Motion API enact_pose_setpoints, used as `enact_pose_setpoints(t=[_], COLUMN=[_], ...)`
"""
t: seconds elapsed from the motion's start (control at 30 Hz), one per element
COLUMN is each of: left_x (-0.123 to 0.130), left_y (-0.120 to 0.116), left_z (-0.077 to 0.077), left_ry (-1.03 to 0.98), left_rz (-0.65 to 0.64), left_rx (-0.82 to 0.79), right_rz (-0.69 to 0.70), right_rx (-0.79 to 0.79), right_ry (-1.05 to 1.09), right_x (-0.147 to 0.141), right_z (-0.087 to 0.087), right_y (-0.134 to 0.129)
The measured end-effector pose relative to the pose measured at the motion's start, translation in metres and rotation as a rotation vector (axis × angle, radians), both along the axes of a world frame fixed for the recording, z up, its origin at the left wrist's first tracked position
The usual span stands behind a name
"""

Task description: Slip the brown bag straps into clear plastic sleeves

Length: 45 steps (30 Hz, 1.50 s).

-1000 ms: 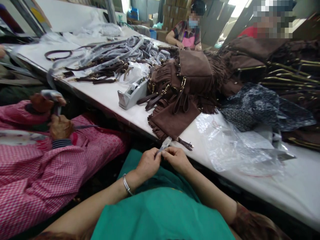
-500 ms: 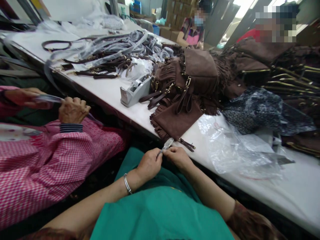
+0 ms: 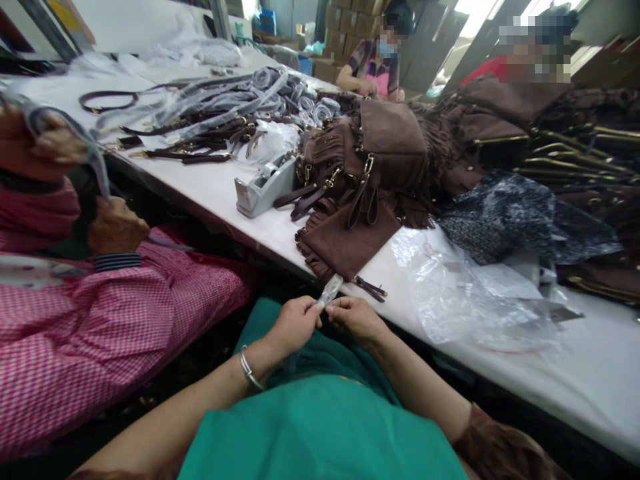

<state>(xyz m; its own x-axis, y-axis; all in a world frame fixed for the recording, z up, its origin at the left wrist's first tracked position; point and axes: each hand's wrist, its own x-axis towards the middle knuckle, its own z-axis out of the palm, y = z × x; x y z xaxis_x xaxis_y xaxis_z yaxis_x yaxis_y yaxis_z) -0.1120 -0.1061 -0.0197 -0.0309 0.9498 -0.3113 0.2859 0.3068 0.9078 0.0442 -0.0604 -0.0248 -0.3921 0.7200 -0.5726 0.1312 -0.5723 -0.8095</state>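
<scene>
Close together at the table's edge, my two hands are closed around a small piece of clear plastic wrap [image 3: 330,291]. My left hand [image 3: 296,323] pinches its lower end between thumb and fingers. My right hand [image 3: 357,319] is pinched against the same end from the other side. What the plastic encloses, if anything, is too small to make out. Just beyond lies a flat brown fringed pouch [image 3: 353,240], with a brown tassel pull [image 3: 371,289] near my right hand. Behind it a brown bag [image 3: 395,137] with strap loops and gold clasps rests on the pile.
A grey tape dispenser [image 3: 264,187] stands left of the pouch. Wrapped straps [image 3: 240,100] are heaped further back. Crumpled clear plastic [image 3: 450,293] and a speckled dark bundle [image 3: 500,213] lie at right. A co-worker's hand [image 3: 117,225] handles a strap at left; others stand across the table.
My fingers have shifted slightly on the plastic, and more of it shows above them. The co-worker at left has raised one hand, lifting the strap. The view has shifted a little.
</scene>
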Motion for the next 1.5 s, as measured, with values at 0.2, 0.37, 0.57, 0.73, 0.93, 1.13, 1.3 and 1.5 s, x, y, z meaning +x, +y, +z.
enact_pose_setpoints(t=[0.2,0.37,0.57,0.73,0.93,1.13,1.3,1.5], left_x=[-0.001,-0.004,-0.001,0.006,0.014,0.021,0.031,0.005], left_y=[-0.001,-0.001,-0.004,-0.007,-0.001,-0.008,-0.01,0.001], left_z=[0.006,-0.001,-0.007,-0.004,-0.002,0.002,0.004,0.007], left_ry=[-0.529,-1.079,-1.529,-1.668,-1.474,-0.841,-0.742,-0.35], left_rz=[0.1,0.106,0.047,-0.041,0.026,0.09,0.041,-0.186], left_rx=[-0.241,-0.524,-0.712,-0.736,-0.592,-0.275,-0.291,-0.253], right_rz=[-0.092,-0.165,-0.23,-0.167,-0.21,-0.253,-0.208,-0.009], right_rx=[-0.004,0.076,0.034,-0.009,-0.022,-0.029,-0.047,0.306], right_ry=[0.195,0.309,0.438,0.559,0.486,0.56,0.638,0.207], right_x=[-0.003,-0.007,-0.015,-0.019,-0.018,-0.002,-0.004,-0.002], right_z=[-0.008,-0.015,-0.024,-0.03,-0.035,-0.03,-0.019,-0.009], right_y=[-0.008,-0.012,-0.013,-0.005,0.004,-0.023,-0.025,-0.019])
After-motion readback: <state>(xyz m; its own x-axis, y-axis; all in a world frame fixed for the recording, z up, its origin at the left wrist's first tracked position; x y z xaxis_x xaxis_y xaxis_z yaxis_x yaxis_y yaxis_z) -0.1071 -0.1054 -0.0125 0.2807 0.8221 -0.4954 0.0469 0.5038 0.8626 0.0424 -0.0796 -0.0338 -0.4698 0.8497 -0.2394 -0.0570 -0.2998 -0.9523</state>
